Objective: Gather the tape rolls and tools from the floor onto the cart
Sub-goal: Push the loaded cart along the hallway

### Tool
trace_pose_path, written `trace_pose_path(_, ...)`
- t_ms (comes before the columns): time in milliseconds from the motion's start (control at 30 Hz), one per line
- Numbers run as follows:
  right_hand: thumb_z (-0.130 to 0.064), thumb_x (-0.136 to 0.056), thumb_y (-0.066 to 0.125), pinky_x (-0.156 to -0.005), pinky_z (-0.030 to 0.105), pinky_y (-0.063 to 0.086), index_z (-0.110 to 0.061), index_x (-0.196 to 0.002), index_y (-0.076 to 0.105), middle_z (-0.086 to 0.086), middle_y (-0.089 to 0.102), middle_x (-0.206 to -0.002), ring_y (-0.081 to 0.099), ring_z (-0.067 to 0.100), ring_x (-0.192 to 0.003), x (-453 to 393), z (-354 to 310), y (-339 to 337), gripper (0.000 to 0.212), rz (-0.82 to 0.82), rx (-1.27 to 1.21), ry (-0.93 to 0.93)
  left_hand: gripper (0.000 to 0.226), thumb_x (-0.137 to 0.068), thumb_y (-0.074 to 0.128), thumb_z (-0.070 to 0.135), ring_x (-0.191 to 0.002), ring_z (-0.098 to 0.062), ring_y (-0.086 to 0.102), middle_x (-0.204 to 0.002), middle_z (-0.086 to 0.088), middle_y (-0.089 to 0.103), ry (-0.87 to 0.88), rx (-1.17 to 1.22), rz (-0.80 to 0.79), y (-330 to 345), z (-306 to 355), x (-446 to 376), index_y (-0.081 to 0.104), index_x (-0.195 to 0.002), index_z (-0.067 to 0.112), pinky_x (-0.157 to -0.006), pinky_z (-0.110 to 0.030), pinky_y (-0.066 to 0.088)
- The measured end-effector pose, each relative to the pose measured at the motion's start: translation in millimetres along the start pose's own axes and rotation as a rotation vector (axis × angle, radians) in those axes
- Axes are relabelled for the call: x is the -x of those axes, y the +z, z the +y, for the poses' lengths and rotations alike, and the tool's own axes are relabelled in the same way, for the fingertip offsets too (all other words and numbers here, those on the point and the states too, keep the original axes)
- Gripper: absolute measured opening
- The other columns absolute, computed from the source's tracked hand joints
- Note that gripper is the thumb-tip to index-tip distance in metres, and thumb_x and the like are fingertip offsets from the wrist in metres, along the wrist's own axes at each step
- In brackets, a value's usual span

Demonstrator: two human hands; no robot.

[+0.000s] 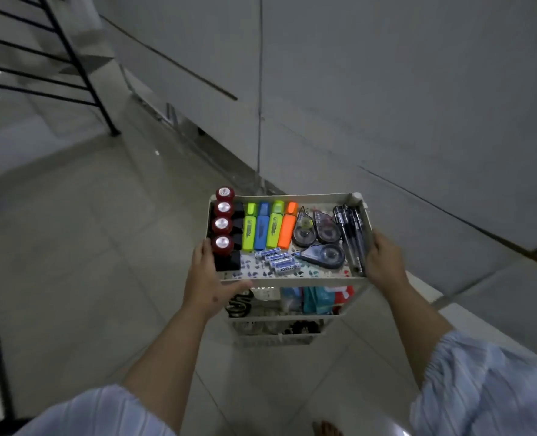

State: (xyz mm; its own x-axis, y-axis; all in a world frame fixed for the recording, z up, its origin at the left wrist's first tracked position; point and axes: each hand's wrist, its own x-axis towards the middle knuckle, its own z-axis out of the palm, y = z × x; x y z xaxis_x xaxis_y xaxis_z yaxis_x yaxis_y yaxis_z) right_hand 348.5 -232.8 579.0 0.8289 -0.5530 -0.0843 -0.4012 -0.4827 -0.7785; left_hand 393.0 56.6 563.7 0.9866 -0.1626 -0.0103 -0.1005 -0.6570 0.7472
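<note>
On the pale tiled floor (81, 247) beside a grey wall stands a white plastic tiered cart (289, 197), and a person in striped light-blue sleeves grips its top tray from both sides. That tray is already neatly stocked: a row of four dark red round tape rolls with black dispensers (223, 222) runs down the left edge, four highlighters in yellow, blue, green and orange (269, 229) stand side by side in the middle, three clear teardrop correction-tape dispensers (319, 239) lie to their right, and a bundle of black pens (352, 234) rests against the right wall. A few small blue-and-white batteries (276, 261) lie near the front edge. Like is grouped with like, probably so nothing rolls about when the cart moves.

No loose tape or tools show on the visible floor, so the gathering looks largely done — the hold suggests steadying or steering the cart rather than loading it.

The left hand (209, 278) wraps the front-left corner of the tray, thumb over the front rim and fingers lying along the left side next to the nearest red roll. The right hand (382, 262) clasps the right wall, fingers curled over its rim just beside the pens. Both are closed on the cart alone — neither carries any item. Lower shelves hold more supplies, too dim to identify.
</note>
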Motion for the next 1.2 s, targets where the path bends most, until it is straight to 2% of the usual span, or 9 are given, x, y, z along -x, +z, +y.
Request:
trace_pose_path(133,-0.007,-0.096,0.034,-0.071,0.026,0.032,-0.006,-0.118,0.051,0.02,0.062,-0.11,0.052,0.024,-0.088,16,11,3,0.027,0.102,-0.026,0.078,0.118,-0.043,0.086,0.046,-0.129,-0.03,0.035,-0.142,-0.011,0.03,0.071,-0.017,-0.147,-5,2,-43,0.024,-0.138,0.015,-0.108,-0.045,0.034)
trace_pose_path(267,-0.002,-0.095,0.031,-0.056,0.021,0.025,-0.009,-0.128,0.043,0.011,0.057,-0.1,0.045,0.019,-0.08,26,9,7,0.035,0.204,-0.056,0.139,0.124,-0.031,0.071,0.065,-0.13,-0.029,0.036,-0.143,-0.008,0.034,0.168,-0.061,-0.235,-5,11,-83,0.025,-0.138,0.022,-0.108,-0.051,0.033)
trace_pose_path(433,0.008,-0.089,0.03,-0.062,0.028,0.036,-0.008,-0.127,0.045,0.009,0.057,-0.095,0.053,0.023,-0.083,20,20,-1,0.044,0.352,-0.108,0.222,0.107,-0.047,0.09,0.024,-0.123,-0.021,0.042,-0.137,-0.005,0.04,0.322,0.03,-0.335,19,33,-125,0.031,-0.135,0.017,-0.102,-0.032,0.036)
trace_pose_path(633,0.005,-0.092,0.03,-0.045,0.015,0.031,-0.007,-0.127,0.044,0.011,0.056,-0.086,0.046,0.019,-0.062,8,27,-11,0.04,0.462,-0.106,0.31,0.109,-0.044,0.091,0.027,-0.128,-0.026,0.037,-0.14,-0.009,0.037,0.429,-0.001,-0.43,49,63,-172,0.033,-0.135,0.014,-0.109,-0.042,0.033)
trace_pose_path(767,0.004,-0.092,0.03,-0.059,0.026,0.038,-0.007,-0.131,0.041,0.018,0.061,-0.103,0.051,0.027,-0.076,-7,24,-6,0.042,0.508,-0.102,0.355,0.111,-0.042,0.091,0.029,-0.126,-0.026,0.04,-0.139,-0.009,0.039,0.461,-0.018,-0.465,57,69,-199,0.034,-0.135,0.013,-0.108,-0.042,0.035)
trace_pose_path(900,0.008,-0.09,0.03,-0.07,0.028,0.036,-0.005,-0.132,0.04,0.007,0.052,-0.097,0.05,0.023,-0.082,-24,9,8,0.044,0.495,-0.096,0.339,0.107,-0.044,0.092,0.024,-0.125,-0.027,0.041,-0.137,-0.01,0.041,0.449,0.024,-0.466,47,56,-218,0.035,-0.134,0.014,-0.106,-0.041,0.036)
trace_pose_path(1000,0.008,-0.09,0.031,-0.071,0.03,0.039,-0.006,-0.13,0.042,0.02,0.062,-0.108,0.053,0.025,-0.084,-32,3,14,0.044,0.499,-0.086,0.336,0.106,-0.047,0.091,0.022,-0.126,-0.026,0.04,-0.139,-0.009,0.038,0.438,0.024,-0.456,45,49,-224,0.032,-0.135,0.015,-0.107,-0.039,0.035)
trace_pose_path(1100,0.007,-0.09,0.031,-0.086,0.037,0.045,-0.007,-0.132,0.041,0.021,0.058,-0.12,0.055,0.03,-0.097,-37,0,12,0.045,0.503,-0.076,0.352,0.11,-0.047,0.089,0.034,-0.129,-0.027,0.037,-0.143,-0.007,0.033,0.433,-0.01,-0.448,47,48,-224,0.028,-0.137,0.016,-0.108,-0.047,0.036)
trace_pose_path(1200,0.006,-0.09,0.032,-0.073,0.036,0.045,-0.009,-0.125,0.047,0.022,0.063,-0.103,0.058,0.033,-0.085,-49,-3,8,0.041,0.476,-0.034,0.335,0.114,-0.048,0.085,0.046,-0.131,-0.03,0.034,-0.147,-0.006,0.027,0.387,-0.072,-0.427,47,41,-223,0.022,-0.139,0.019,-0.107,-0.052,0.036)
